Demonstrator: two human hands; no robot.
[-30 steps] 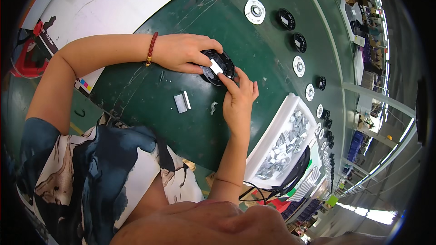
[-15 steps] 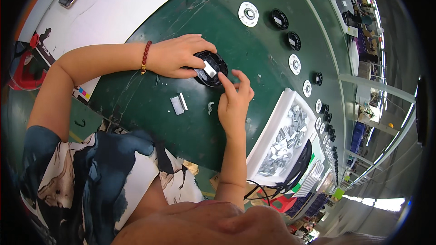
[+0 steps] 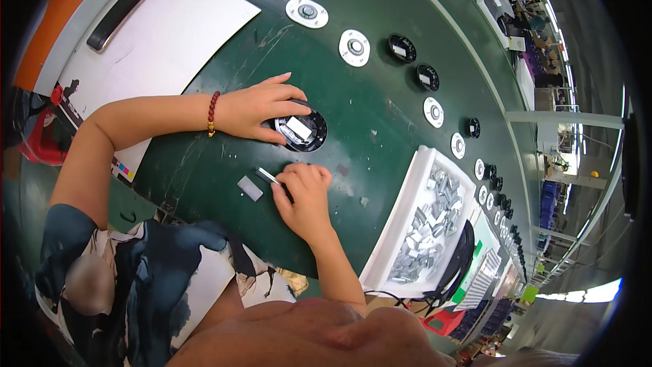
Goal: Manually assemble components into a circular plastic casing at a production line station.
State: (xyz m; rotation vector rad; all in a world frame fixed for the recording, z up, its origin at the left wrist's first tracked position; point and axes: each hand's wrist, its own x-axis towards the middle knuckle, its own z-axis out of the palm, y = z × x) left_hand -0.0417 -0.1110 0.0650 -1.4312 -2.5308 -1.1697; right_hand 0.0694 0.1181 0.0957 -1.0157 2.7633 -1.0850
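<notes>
My left hand (image 3: 255,110) grips the left rim of a black round housing (image 3: 317,137), its thumb below and fingers above. The housing lies on the green table with a white rectangular block (image 3: 299,128) in its middle. Closer to me, my right hand (image 3: 304,197) pinches the end of a small silvery metal piece (image 3: 267,175); its curled fingers partly hide the grip. Just left of that piece, a small grey rectangular block (image 3: 250,189) lies flat on the table.
To the right stands a white tray (image 3: 375,256) of loose metal pieces. White discs (image 3: 355,48) and black housings (image 3: 401,48) form a curved line along the far side and right. A white sheet (image 3: 197,10) lies at left, bearing a black bar-shaped object (image 3: 119,18).
My right hand has left the housing, moved toward me and closed on the small metal piece. My left hand stays on the housing. The whole view has shifted somewhat.
</notes>
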